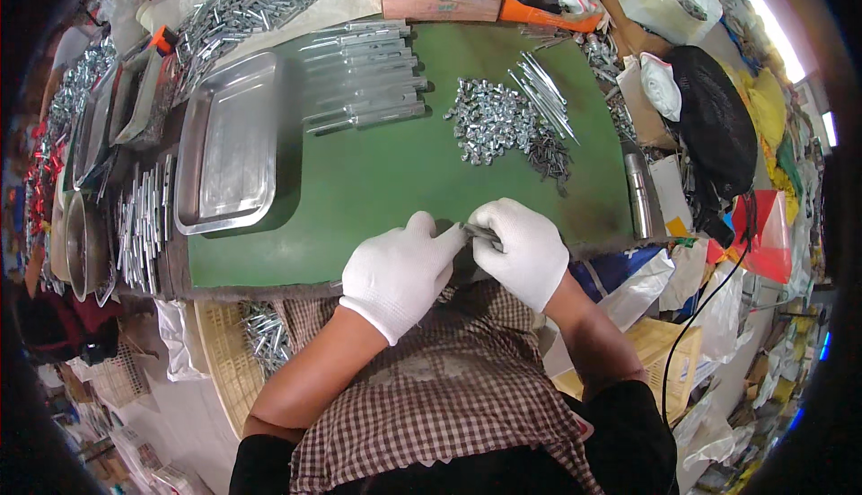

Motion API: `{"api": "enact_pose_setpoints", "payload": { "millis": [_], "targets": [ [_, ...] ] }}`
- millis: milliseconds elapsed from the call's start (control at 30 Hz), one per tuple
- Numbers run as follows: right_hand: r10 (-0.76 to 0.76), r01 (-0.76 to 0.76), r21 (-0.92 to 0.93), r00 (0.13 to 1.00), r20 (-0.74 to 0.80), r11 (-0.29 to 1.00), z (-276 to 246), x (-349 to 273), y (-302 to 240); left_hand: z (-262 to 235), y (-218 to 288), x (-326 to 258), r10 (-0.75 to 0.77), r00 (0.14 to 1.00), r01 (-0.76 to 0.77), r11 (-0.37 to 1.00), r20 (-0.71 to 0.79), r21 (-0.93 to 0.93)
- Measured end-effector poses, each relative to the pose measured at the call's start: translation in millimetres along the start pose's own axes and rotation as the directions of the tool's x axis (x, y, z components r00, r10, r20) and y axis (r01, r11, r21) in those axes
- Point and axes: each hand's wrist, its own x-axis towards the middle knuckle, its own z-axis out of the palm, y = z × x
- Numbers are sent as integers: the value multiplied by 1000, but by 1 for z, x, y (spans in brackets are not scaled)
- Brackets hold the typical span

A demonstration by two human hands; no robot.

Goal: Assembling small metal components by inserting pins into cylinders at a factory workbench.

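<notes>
We pinch a small metal part (pixel 479 232) between the gloved fingertips of our left hand (pixel 401 272) and right hand (pixel 521 248), both clenched on it, just above the green mat's (pixel 377 190) near edge; a pile of small fittings (pixel 492 122) lies well beyond.

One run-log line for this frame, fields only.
left hand: gloved, on small metal part | right hand: gloved, pinching same part | site: near edge of green mat | nearby: fastener pile, empty steel tray

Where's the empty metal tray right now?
In the head view the metal tray lies at the left edge of the green mat, left of the row of metal rods.
</notes>
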Motion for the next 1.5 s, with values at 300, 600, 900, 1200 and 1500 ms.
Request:
{"api": "enact_pose_setpoints", "payload": {
  "millis": [300, 600, 900, 1200, 1500],
  "targets": [
    [86, -30, 430, 990, -113, 902, 0, 12, 3, -2, -3, 3, 30, 991, -41, 996, 128, 84],
    [202, 301, 954, 934, -294, -5, 34, 28, 3, -4, 0, 6, -1, 989, -7, 999, 145, 48],
    [49, 352, 767, 895, -444, 536, 46, 22, 2, -1, 6, 13, 29, 989, -49, 990, 146, 135],
    [111, 330, 931, 931, -349, 156, 33, 21, 29, -15, -11, -15, 27, 990, -16, 997, -137, 82],
    [370, -22, 926, 920, -129, 377, 11, 3, -1, -59, -81, -199, -551, 827, 559, 787, -110, 261]
  ]
}}
